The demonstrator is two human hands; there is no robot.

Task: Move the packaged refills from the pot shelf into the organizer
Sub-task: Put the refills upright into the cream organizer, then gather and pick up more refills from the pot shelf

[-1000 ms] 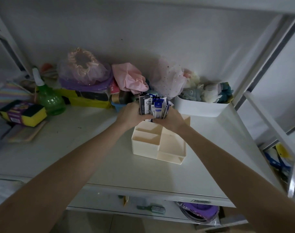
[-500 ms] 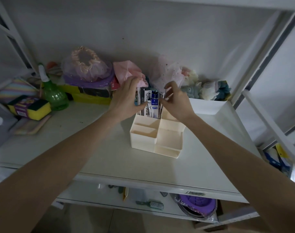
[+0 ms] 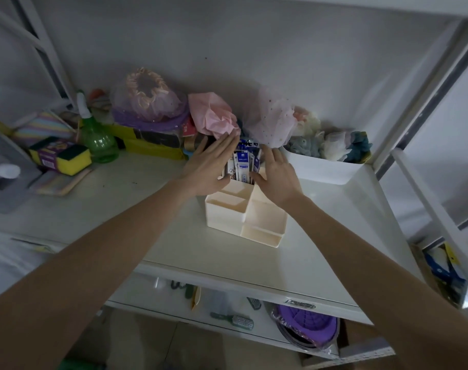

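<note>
A cream organizer (image 3: 264, 222) with several compartments stands on the white shelf (image 3: 254, 252). A bunch of blue-and-white packaged refills (image 3: 242, 162) stands upright in its rear compartment. My left hand (image 3: 212, 166) is flat and open against the left side of the packets, fingers stretched out. My right hand (image 3: 276, 173) is open on their right side, thumb near the packets. Neither hand grips anything.
A white bin (image 3: 321, 166) of soft items sits right of the organizer. Behind are pink paper (image 3: 214, 116), a bagged bonnet (image 3: 147, 100), a green spray bottle (image 3: 98, 137) and sponges (image 3: 60, 156). A lower shelf holds a brush (image 3: 234, 320) and a purple item (image 3: 306, 324).
Both hands let go of the refill bunch, which dropped into the rear compartment. The fingers spread open and now flank the packets.
</note>
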